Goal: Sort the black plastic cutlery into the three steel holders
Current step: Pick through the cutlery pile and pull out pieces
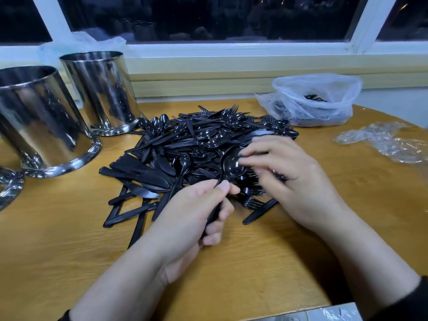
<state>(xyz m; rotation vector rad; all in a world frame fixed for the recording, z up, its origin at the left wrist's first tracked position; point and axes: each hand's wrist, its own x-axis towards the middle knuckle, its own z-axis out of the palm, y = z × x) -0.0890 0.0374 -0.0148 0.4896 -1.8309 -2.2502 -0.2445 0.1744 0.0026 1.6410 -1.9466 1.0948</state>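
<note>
Your left hand (196, 216) grips black spoon handles; your right hand (284, 172), fingers blurred, touches the spoon bowl (232, 164). Glossy cutlery pile (185, 147) lies mid-table. Steel holders (44, 126) stand left, contents unseen. Plastic bag (317, 98) holds forks.

Dark window (208, 17) behind wooden table (58, 239)

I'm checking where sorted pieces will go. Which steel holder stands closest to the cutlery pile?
The far steel holder, by the window. Its base almost meets the spoons at the edge of the cutlery pile. The middle holder and the cut-off one stand further left.
</note>
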